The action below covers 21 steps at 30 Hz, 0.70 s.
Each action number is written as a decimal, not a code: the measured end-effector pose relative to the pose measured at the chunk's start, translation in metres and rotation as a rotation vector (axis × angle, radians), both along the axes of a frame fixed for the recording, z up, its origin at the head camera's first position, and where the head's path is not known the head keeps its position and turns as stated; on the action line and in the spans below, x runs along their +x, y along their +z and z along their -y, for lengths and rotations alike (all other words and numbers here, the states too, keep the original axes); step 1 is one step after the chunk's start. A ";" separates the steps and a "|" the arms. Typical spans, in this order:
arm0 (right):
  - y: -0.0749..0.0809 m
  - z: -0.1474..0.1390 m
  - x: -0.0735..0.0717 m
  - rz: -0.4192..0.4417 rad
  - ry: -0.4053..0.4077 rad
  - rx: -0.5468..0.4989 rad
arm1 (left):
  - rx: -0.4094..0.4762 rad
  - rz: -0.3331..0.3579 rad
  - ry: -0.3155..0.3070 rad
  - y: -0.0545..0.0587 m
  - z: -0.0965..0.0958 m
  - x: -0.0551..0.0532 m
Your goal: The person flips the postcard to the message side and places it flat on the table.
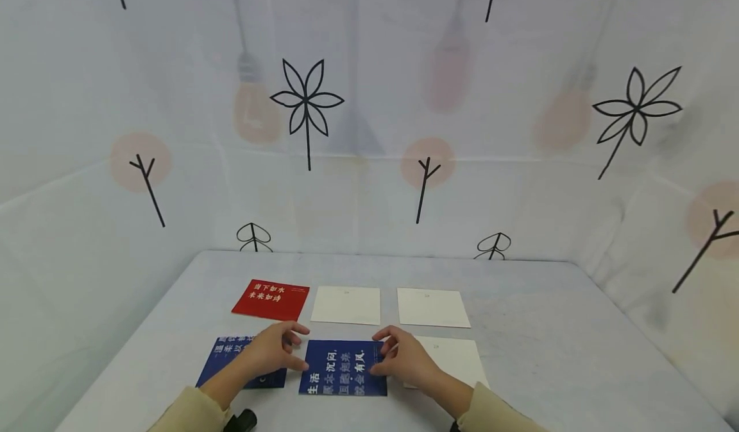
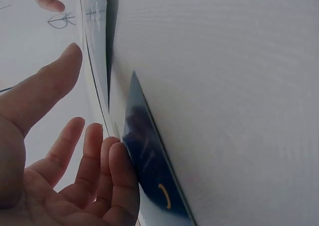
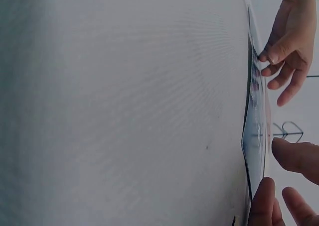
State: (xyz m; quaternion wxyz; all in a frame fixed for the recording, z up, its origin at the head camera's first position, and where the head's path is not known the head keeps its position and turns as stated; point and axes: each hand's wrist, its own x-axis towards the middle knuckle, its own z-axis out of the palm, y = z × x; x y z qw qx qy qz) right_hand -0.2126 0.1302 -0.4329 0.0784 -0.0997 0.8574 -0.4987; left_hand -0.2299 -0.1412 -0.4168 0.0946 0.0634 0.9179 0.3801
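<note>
A blue card [image 1: 343,380] with white lettering lies on the table between the two hands. At its left edge is the left hand [image 1: 267,352], thumb and fingers spread. Across from it, the right hand [image 1: 407,358] has its thumb and fingers at the card's right edge. The right wrist view shows a gap between that thumb [image 3: 296,159] and the card, with a fingertip [image 3: 264,198] by the edge. Partly hidden beneath the left forearm lies another blue card [image 1: 268,379]. In the left wrist view, curved fingers [image 2: 122,176] are beside a dark blue card [image 2: 147,159].
Behind the hands lie a red card [image 1: 274,300] with white lettering and two white cards [image 1: 346,307] [image 1: 433,309]. Another white card [image 1: 456,358] is partly covered by the right hand. A patterned white cloth [image 1: 369,207] rises behind the table. Something dark and cylindrical [image 1: 245,420] shows near the left sleeve.
</note>
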 end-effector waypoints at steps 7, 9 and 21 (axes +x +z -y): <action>-0.002 -0.003 0.000 0.006 0.028 0.012 | -0.033 0.040 -0.025 0.002 -0.002 0.003; -0.003 -0.003 -0.001 0.011 0.034 0.018 | -0.045 0.052 -0.025 0.002 -0.002 0.003; -0.003 -0.007 -0.006 0.010 0.067 0.080 | -0.060 0.075 -0.106 -0.002 -0.001 0.001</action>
